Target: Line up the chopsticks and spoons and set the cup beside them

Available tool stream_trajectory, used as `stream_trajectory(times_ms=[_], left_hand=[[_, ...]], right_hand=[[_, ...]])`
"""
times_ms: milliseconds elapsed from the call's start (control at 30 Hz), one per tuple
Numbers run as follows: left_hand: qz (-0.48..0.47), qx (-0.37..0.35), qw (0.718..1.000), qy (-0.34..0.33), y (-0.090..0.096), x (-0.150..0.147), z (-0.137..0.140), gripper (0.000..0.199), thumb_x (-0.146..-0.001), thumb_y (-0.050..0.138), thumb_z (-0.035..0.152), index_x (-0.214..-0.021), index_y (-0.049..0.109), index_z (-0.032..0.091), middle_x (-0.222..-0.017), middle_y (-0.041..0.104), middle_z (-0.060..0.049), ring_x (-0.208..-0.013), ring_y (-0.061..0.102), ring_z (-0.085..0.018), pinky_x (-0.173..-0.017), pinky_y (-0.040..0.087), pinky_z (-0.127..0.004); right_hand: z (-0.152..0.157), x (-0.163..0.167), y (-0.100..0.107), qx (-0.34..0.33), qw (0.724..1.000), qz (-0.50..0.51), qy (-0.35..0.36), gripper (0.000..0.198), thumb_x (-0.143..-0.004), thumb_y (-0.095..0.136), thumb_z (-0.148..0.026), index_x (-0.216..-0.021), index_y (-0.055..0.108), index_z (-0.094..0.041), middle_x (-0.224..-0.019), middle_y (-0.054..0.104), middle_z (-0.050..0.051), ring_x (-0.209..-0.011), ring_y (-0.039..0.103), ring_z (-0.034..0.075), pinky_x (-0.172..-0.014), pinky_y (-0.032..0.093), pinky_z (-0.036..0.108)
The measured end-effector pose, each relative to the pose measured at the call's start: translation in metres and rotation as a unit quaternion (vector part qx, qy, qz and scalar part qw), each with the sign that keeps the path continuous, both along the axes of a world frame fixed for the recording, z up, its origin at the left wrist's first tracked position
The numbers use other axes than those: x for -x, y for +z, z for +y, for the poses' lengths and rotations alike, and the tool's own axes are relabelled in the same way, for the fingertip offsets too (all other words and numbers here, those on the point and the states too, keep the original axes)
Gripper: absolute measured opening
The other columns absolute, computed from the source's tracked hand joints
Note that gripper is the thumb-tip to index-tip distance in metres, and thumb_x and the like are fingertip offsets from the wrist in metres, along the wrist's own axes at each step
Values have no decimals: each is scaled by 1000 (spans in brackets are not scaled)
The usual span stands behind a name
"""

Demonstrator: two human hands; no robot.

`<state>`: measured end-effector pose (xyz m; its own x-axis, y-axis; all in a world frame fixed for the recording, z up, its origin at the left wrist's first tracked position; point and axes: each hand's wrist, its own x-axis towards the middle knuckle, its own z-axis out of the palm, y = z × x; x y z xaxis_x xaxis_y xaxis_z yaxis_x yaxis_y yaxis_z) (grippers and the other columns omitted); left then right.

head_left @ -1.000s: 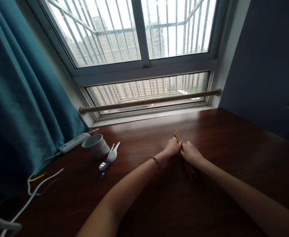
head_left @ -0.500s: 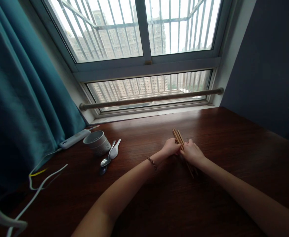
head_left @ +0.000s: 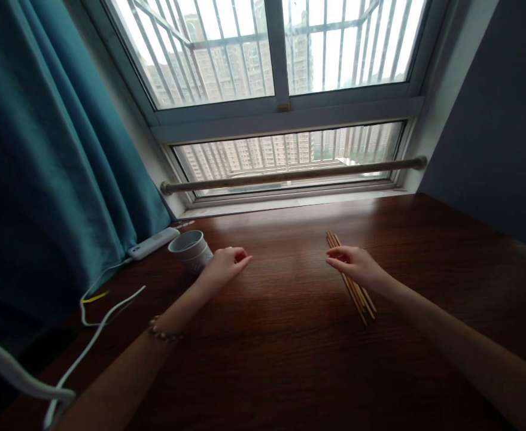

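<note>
A bundle of wooden chopsticks (head_left: pixel 356 293) lies slantwise on the dark wooden table (head_left: pixel 280 335). Just over its middle is my right hand (head_left: pixel 356 263), fingers loosely bent and apart, gripping nothing. My left hand (head_left: pixel 224 266) is beside the grey-white cup (head_left: pixel 187 246) and partly covers its right side. The thumb and fingers of that hand are apart, with nothing seen between them. The two spoons are hidden behind my left hand and forearm.
A white power strip (head_left: pixel 154 242) lies along the blue curtain (head_left: pixel 105 155) at the left. White cables (head_left: pixel 94 341) and a yellow tie (head_left: pixel 96 297) are nearer me. A rail (head_left: pixel 289 176) crosses the window behind the table.
Both hands have let go of the chopsticks, which rest on the table. My left hand has moved left to the cup and spoons. My right hand stays over the chopsticks.
</note>
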<state>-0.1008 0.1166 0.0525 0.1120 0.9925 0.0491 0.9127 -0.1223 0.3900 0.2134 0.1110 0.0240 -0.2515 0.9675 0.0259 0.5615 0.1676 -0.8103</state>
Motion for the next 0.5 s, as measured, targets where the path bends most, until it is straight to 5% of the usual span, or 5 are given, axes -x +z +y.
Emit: stream_trajectory(times_ms=[67,233,367,500], left_hand=[[26,-8,998,63,-1,39,-8,27,-82,52,38,-74,61,13,-70,60,-1,-67,54,-13,-69,40,-28],[49,0,982,181,-32,95,-16,30,-83,51,41,-78,61,13,-72,60,-2,-72,57,-16,-71,42,-31],[24,6,973,228,-58,116,-6,31,-84,50,42,-88,60,13,-86,62,-4,-83,58,-17,-79,43,-34],[-33,60,974,217,-72,127,5,34,-86,48,42,-86,59,10,-76,60,-2,-69,58,-13,-68,47,-30]], right_hand=[[2,20,3,84,991,87,49,23,-84,51,-23,-98,60,-7,-89,64,11,-75,59,14,-66,48,26],[20,95,-5,201,951,216,95,11,-82,52,-13,-88,59,-7,-88,63,8,-76,60,11,-69,50,26],[44,164,-17,235,941,224,98,8,-83,53,-15,-84,57,-8,-79,60,3,-70,59,11,-63,51,26],[62,225,-33,227,952,191,71,13,-84,54,-22,-85,56,-9,-77,58,2,-66,57,11,-58,50,26]])
